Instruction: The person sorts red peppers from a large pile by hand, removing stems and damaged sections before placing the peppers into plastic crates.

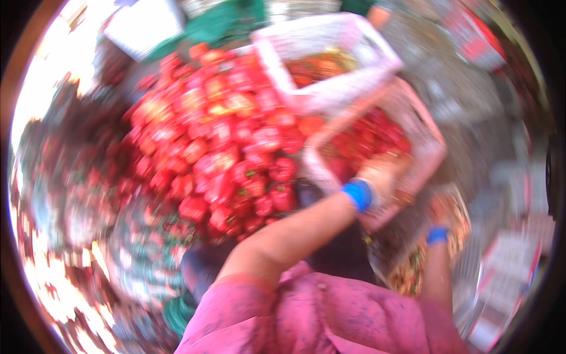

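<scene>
Blur hides how the fingers of both hands are set, so I cannot tell whether either grip is apart, together or clamped on something: the left hand (383,174) reaches into a crate of red peppers, and the right hand (439,209) is over a shallow tray. From the left, bulging net sacks (71,171) sit smeared by motion, too blurred to count, with reddish lumps showing through the mesh. Next comes one broad heap of glossy, rounded red peppers (218,141), too many to count, a few with green stems. Behind it lies crumpled green cloth or netting (227,23). Two crates stand right of the heap, both rectangular and apparently plastic: one white crate (354,87), partly filled with orange-red and yellowish pieces, and, just in front, one pink crate (429,162), tilted across the view, holding smooth red peppers (368,135) beside the left hand. Two blue bands, one per wrist, circle the arms. Further right, the single tray (462,203) holds small orange and greenish bits (407,277). At the far right lie several flat, pale, straight-edged pieces (507,265), some red-edged.
</scene>
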A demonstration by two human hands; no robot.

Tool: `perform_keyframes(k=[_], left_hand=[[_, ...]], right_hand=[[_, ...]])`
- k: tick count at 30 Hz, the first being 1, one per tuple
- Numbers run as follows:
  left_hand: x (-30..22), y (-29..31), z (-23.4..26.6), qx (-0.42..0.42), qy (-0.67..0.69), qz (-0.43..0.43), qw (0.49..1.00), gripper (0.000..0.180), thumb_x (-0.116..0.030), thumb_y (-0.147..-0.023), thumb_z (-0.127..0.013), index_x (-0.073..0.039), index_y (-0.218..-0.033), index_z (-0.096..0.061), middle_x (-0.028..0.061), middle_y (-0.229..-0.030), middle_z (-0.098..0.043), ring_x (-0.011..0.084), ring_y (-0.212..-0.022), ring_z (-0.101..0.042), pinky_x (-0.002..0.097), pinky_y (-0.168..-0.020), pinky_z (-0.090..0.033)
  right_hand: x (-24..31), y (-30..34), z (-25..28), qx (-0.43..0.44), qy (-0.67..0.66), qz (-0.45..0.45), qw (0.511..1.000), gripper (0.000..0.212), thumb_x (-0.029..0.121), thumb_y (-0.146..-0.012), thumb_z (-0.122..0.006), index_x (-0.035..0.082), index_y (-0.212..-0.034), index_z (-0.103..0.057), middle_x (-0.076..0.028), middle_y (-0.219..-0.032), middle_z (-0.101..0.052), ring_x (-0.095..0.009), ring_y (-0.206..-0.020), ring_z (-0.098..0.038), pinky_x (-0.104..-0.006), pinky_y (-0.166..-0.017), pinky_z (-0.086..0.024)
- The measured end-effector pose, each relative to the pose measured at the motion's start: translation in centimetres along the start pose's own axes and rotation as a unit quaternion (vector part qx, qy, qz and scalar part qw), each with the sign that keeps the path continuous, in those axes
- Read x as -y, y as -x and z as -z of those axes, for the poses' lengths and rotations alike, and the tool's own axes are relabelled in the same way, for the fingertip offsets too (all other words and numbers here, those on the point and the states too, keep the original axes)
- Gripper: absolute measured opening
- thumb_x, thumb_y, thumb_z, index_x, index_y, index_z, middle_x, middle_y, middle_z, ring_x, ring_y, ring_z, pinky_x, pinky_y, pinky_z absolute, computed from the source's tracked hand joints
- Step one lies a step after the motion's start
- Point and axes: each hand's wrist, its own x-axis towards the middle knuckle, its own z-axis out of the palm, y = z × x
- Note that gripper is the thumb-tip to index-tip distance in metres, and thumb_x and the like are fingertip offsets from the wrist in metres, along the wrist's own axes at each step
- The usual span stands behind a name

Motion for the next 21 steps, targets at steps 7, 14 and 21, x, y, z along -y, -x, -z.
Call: perform_keyframes(k=[7,14,21], left_hand=[[2.4,3.0,6.1,-0.194,0.083,0.205,0.956,0.046,-0.029,-0.076,-0.079,-0.007,-0.114,-0.067,0.0226,-0.108,-0.067,0.0430,-0.103,-0.064,0.0498,-0.089,-0.053],[15.8,14.8,17.6,-0.260,0.034,0.372,0.890,0.033,-0.034,-0.086,-0.072,-0.009,-0.106,-0.073,0.0176,-0.094,-0.073,0.0346,-0.091,-0.071,0.0430,-0.080,-0.056],[31.2,33.3,31.2,-0.357,-0.248,0.556,0.708,0.020,-0.022,-0.082,-0.065,-0.012,-0.097,-0.071,0.0206,-0.098,-0.071,0.0387,-0.096,-0.069,0.0484,-0.084,-0.056]], right_hand=[[-1.3,-9.6,12.7,-0.149,0.243,-0.010,0.958,0.044,0.019,-0.098,-0.055,0.007,-0.139,-0.046,-0.012,-0.136,-0.052,-0.023,-0.122,-0.053,-0.0368,-0.102,-0.044],[-0.4,-7.2,-4.4,0.005,0.214,0.069,0.974,0.052,0.019,-0.103,-0.052,0.007,-0.152,-0.040,-0.013,-0.155,-0.045,-0.028,-0.140,-0.045,-0.0467,-0.110,-0.038],[-0.5,7.9,-30.1,0.218,0.183,0.064,0.957,0.052,0.026,-0.103,-0.053,0.003,-0.148,-0.044,-0.021,-0.151,-0.046,-0.038,-0.137,-0.048,-0.0484,-0.108,-0.041]])
